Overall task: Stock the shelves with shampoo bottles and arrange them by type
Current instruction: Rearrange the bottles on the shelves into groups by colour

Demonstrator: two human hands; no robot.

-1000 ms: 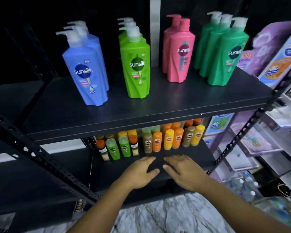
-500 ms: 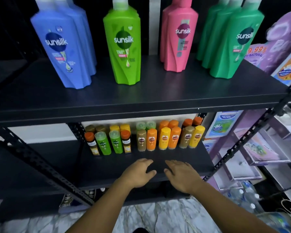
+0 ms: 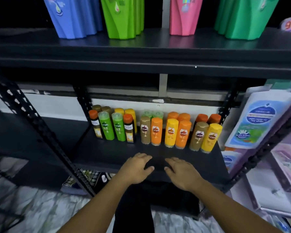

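Nearest, the left hand (image 3: 136, 167) and the right hand (image 3: 180, 172) lie palm down on the front of the lower shelf (image 3: 107, 155). Their fingers are loosely spread, and the hands are close together but apart, holding nothing. This is probably a steadying pause to look over the stock before reaching in.

Beyond the fingertips, past a bare strip of shelf, the small shampoo bottles (image 3: 156, 130) stand upright in two rows set back toward the wall. Their labels face out so the brand reads from the aisle. Their colours run mixed: brown ones with orange caps flank two green at the left, then tan, orange and yellow alternate to the right. Sorting by type looks unfinished here.

Farther back and above, on the upper shelf (image 3: 141, 46), only the lower halves of the large bottles show. They are grouped by colour — blue bottles (image 3: 76, 17), light-green bottles (image 3: 123, 17), pink bottle (image 3: 183, 15), dark-green bottles (image 3: 245, 17) — which seems the pattern to copy below.
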